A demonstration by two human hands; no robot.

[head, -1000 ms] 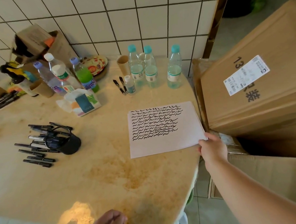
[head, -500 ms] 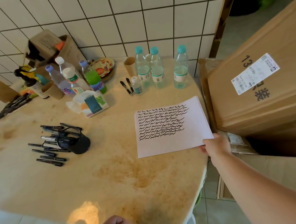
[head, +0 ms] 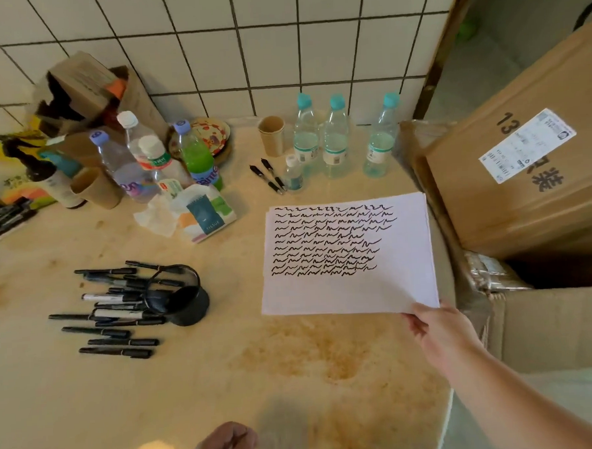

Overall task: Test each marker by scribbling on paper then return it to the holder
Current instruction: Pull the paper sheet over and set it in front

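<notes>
The right hand (head: 437, 333) reaches in from the lower right and pinches the near right corner of the paper (head: 347, 256), a white sheet lying flat near the table's right edge, its upper part filled with rows of black scribbles. The left hand (head: 224, 446) sits at the bottom edge with its fingers curled; whether it holds anything cannot be told. To the left on the beige, stained table (head: 227, 382), the black holder (head: 185, 304) lies tipped on its side, with black markers (head: 117, 316) spilling from its mouth and scattered beside it. Since half a second ago the paper has turned slightly and now sits squarer to the viewer, the hand staying at the same corner. Two more black pens (head: 268, 176) lie behind the paper, next to a small bottle. Three clear water bottles (head: 334, 140) with teal caps stand by the tiled wall, partly filled, beside an upright brown paper cup (head: 272, 135) whose contents cannot be seen. Further left, a green bottle (head: 200, 157) stands among other bottles, and a soft packet (head: 205, 213) reads "TISSUE". At right, a cardboard box (head: 523, 143) bears "13", Chinese characters and a white shipping label.
</notes>
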